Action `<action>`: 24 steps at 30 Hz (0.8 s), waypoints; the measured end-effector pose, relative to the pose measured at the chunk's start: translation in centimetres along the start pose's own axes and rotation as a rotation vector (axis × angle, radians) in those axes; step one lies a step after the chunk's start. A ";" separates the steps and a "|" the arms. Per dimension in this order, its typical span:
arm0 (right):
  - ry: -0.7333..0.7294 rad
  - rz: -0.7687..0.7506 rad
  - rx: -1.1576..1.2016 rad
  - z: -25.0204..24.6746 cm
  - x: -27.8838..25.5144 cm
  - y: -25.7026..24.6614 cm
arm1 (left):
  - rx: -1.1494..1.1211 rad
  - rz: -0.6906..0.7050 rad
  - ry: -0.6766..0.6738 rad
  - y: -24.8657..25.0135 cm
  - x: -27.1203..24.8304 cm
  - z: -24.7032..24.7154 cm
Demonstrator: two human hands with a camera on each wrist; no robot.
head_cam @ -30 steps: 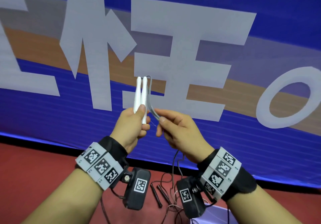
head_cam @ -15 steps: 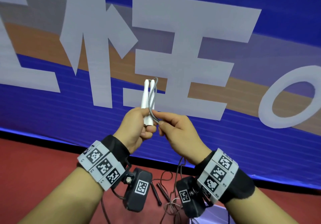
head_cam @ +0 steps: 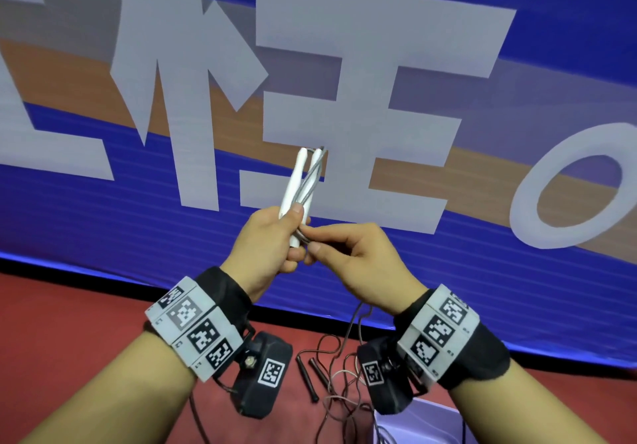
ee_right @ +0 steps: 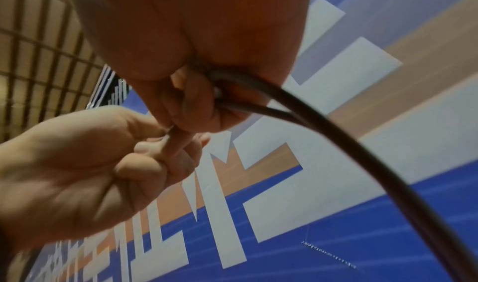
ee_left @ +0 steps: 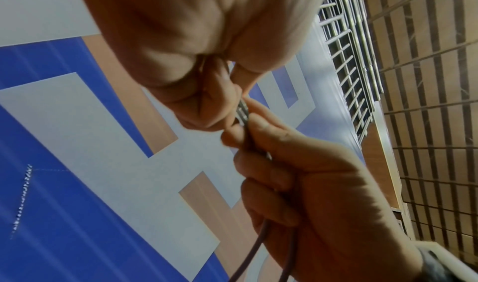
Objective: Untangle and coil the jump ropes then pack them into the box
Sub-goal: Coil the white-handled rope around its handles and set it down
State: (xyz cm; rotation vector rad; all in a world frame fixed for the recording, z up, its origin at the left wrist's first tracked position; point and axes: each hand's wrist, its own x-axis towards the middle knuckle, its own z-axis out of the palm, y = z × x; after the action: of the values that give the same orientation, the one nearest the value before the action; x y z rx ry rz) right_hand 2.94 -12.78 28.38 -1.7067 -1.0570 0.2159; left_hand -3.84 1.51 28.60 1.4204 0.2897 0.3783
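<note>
Head view: left hand (head_cam: 272, 237) grips white handles (head_cam: 299, 181); right hand (head_cam: 358, 257) pinches cord (head_cam: 312, 181), wrapping barely begun. Dark rope (head_cam: 331, 368) tangled on floor (head_cam: 69, 333); nothing visibly packed.

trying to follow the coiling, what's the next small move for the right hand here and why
Probably carry the cord around the white handles for another wrap. The left hand holds both handles upright together, the cord already crosses them diagonally, and the right hand pinches it just below the handles, with loose cord trailing down to the red floor.
</note>
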 end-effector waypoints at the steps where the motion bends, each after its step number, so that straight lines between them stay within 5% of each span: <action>1: 0.005 0.026 0.067 -0.3 0.0 0.0 | 0.009 0.013 0.012 0.1 0.0 0.0; 5: -0.024 0.098 0.164 -1.4 0.4 0.3 | 0.123 0.044 0.016 0.1 0.0 0.0; 12: -0.236 0.182 -0.096 -3.7 0.3 3.3 | 0.265 0.020 -0.080 0.3 -0.6 0.0; 18: -0.282 0.250 -0.283 -4.5 0.1 4.8 | 0.230 -0.154 -0.548 1.0 -1.8 -0.6; 24: -0.367 0.116 -0.211 -5.3 -0.5 4.5 | 0.408 -0.288 -0.856 1.4 -2.3 -1.3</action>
State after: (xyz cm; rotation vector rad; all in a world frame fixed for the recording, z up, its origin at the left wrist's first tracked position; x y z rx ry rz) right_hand 8.29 -16.98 26.62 -1.9685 -1.2844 0.5235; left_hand -6.57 1.87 29.72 1.7737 -0.1444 -0.5592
